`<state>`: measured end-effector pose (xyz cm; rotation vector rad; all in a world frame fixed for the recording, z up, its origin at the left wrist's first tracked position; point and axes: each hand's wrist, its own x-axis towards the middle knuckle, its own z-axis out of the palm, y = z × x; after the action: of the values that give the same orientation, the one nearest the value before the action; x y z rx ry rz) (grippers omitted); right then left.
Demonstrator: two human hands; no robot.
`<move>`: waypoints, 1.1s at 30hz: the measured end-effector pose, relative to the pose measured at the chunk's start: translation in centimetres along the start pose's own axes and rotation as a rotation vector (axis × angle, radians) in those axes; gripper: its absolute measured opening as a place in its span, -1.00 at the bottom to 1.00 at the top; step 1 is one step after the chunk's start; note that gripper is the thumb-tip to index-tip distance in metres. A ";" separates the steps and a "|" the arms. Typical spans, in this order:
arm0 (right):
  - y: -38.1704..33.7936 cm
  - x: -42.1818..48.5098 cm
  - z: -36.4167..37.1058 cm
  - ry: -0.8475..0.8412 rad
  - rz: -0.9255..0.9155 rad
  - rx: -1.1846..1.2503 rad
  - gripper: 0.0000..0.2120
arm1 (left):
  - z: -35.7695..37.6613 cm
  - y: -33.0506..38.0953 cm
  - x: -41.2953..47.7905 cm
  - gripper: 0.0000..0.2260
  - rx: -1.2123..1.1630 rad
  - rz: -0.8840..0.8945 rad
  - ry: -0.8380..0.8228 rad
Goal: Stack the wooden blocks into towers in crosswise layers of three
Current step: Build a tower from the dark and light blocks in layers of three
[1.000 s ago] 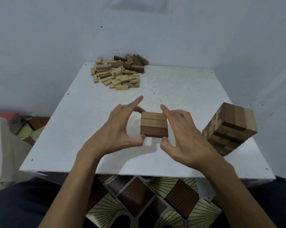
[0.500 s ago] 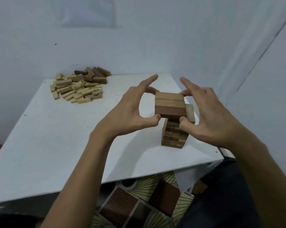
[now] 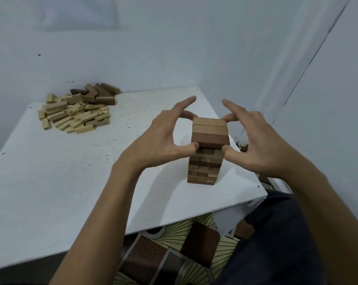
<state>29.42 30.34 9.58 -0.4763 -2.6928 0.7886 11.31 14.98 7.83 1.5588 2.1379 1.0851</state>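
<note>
A tower of wooden blocks (image 3: 204,167) stands near the right front corner of the white table (image 3: 60,182). On its top sits a layer of three blocks (image 3: 210,131), two light and one dark. My left hand (image 3: 163,138) pinches this layer from the left, thumb at the front and a finger behind. My right hand (image 3: 254,140) pinches it from the right in the same way. Both index fingers stick out straight above the blocks. A pile of loose blocks (image 3: 77,109) lies at the table's far left.
Pale walls close in behind the table and on the right. The tower stands close to the table's right edge (image 3: 241,153). Patterned floor tiles (image 3: 184,249) show below the front edge, and my dark trouser leg (image 3: 276,243) is at the lower right.
Both hands carried the layer of three blocks from the table's middle to the right and onto the tower top. The view swung to the right with them.
</note>
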 end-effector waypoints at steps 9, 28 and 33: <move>0.2 0.1 0.5 -0.010 0.023 -0.011 -0.17 | 0.1 -0.2 -0.2 -0.20 0.008 -0.020 -0.022; -1.2 -1.2 6.3 0.428 0.220 0.669 -0.40 | 5.9 1.9 -0.9 -0.47 -0.584 -0.182 0.386; -2.4 -0.9 8.1 0.456 0.220 0.765 -0.41 | 7.6 2.6 -0.7 -0.45 -0.594 -0.205 0.437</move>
<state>26.72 24.35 4.23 -0.6505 -1.7646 1.4634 18.04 17.76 4.34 0.8708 1.8842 1.8904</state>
